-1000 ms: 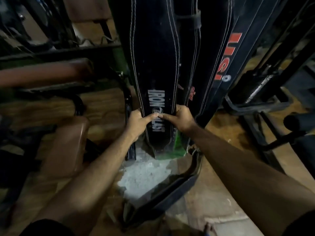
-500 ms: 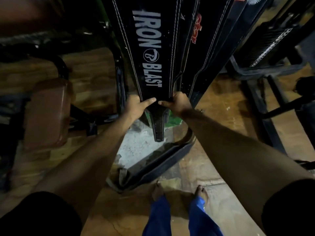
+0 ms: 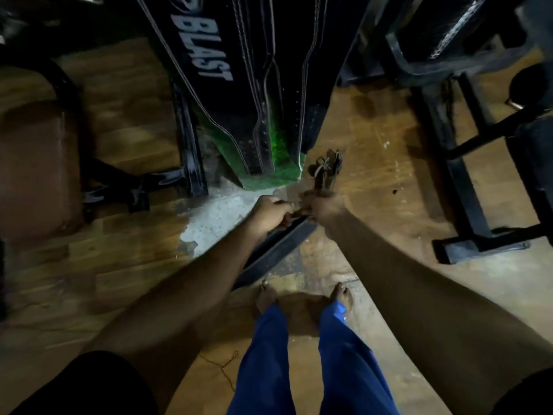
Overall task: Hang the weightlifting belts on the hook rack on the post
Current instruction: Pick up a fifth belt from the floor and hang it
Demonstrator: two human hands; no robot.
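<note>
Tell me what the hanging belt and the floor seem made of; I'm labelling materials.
Hanging belt: probably black leather or a synthetic lookalike, matte, with pale stitched edges, punched holes and printed white lettering. Floor: wood-look planks with a slight sheen, worn through to bare grey concrete near the post.

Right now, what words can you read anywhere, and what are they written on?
"BLAST": white letters running down the hanging black belt.
A curved white mark above it, cut off by the frame edge: unreadable.
The other hanging belts and the belt on the floor: no text readable.
</note>
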